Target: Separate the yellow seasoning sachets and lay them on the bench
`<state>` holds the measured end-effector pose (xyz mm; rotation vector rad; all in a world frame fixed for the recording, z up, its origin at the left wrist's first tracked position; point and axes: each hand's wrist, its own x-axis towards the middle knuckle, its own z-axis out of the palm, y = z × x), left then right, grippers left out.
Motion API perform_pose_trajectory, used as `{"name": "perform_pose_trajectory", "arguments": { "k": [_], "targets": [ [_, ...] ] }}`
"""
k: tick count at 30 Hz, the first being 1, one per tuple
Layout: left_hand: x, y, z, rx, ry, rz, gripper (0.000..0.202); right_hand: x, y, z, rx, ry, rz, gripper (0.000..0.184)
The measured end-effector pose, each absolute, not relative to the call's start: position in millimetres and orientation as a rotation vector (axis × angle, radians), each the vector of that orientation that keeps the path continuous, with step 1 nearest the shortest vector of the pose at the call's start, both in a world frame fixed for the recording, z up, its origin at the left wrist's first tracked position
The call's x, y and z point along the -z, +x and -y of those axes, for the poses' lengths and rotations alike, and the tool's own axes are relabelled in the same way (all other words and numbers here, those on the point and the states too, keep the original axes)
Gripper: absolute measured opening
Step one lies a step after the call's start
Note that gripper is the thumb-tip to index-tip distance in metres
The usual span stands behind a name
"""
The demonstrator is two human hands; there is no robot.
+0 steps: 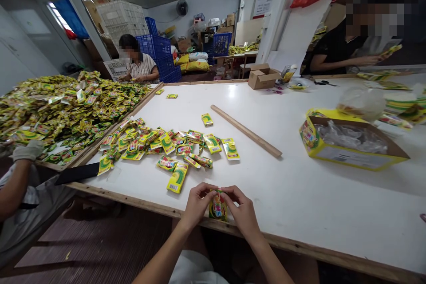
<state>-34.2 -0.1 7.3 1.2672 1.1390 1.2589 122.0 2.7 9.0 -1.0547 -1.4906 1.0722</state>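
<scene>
Both my hands meet over one small yellow-and-green printed packet (218, 207) at the table's front edge. My left hand (199, 202) pinches its top left corner between thumb and fingers. On the top right corner, my right hand (240, 206) has a matching pinch. The packet's colourful lettering faces up; its top edge is partly hidden by my fingertips. Just beyond my hands lies a similar packet with a barcode (178, 177), at the near side of a loose heap of packets (166, 143).
A wooden strip (246, 131) lies across the white table (309, 204). At the right stands an open yellow display box (353, 153) with clear plastic inside. A small cardboard box (262, 76) sits at the back. A large packet pile (73, 102) fills the left; a gloved hand (28, 150) is beside it.
</scene>
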Motion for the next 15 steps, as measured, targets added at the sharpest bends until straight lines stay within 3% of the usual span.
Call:
{"name": "perform_pose_trajectory", "arguments": {
  "k": [7, 15],
  "targets": [
    [-3.9, -29.1, 5.4, -1.134, 1.318, -1.130, 0.043, 0.6, 123.8, 0.7, -1.143, -1.104, 1.524, 0.029],
    [-1.2, -18.7, 7.0, -1.156, 1.334, -1.183, 0.036, 10.0, 117.4, -1.7, -1.102, -1.135, 1.493, 0.029]
  ]
}}
